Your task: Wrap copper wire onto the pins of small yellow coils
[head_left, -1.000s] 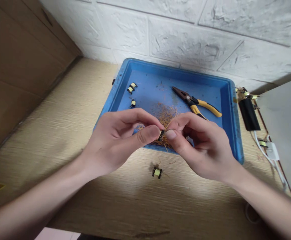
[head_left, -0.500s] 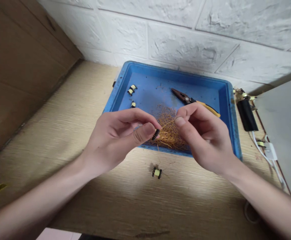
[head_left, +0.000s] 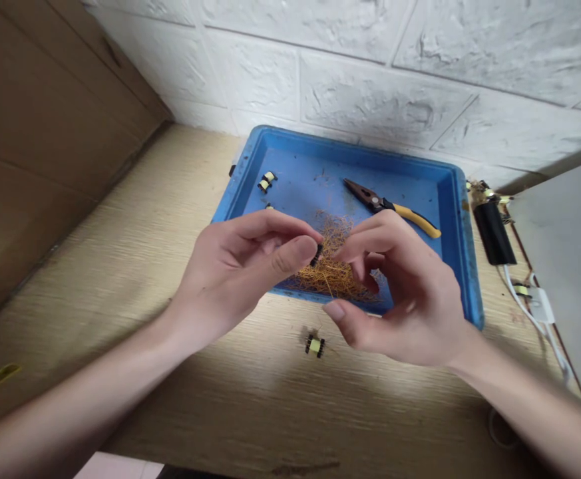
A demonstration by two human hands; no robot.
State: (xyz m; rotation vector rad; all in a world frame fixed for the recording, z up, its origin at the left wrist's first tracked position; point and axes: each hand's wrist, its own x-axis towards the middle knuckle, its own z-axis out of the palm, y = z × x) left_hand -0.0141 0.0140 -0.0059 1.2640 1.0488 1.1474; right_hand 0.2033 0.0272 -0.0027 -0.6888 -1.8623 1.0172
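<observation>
You are working over a pale wood-grain desk (head_left: 120,279) set against a white brick wall (head_left: 370,66), with brown cardboard (head_left: 35,133) along the left side. On the desk sits a blue plastic tray (head_left: 350,142). In it lie a loose tangle of copper wire (head_left: 330,273), a pair of pliers (head_left: 394,207) with yellow-and-black handles and the nose pointing left, and two small yellow coil bobbins (head_left: 266,181) toward the far left corner. Another bobbin (head_left: 315,345) sits on the desk just in front of the tray. To the right of the tray are a black cylinder (head_left: 494,233) and a white cable (head_left: 530,309).

Your left hand (head_left: 230,266) pinches a small black-pinned bobbin (head_left: 315,255) between thumb and index finger, holding it above the wire tangle. Your right hand (head_left: 400,293) is just beside it, fingers and thumb spread wide, apparently holding nothing.

Compared with the earlier frame, your right fingers no longer pinch a wire strand at the bobbin, and the pliers' handle now shows fully. The bobbin on the desk has not moved.
</observation>
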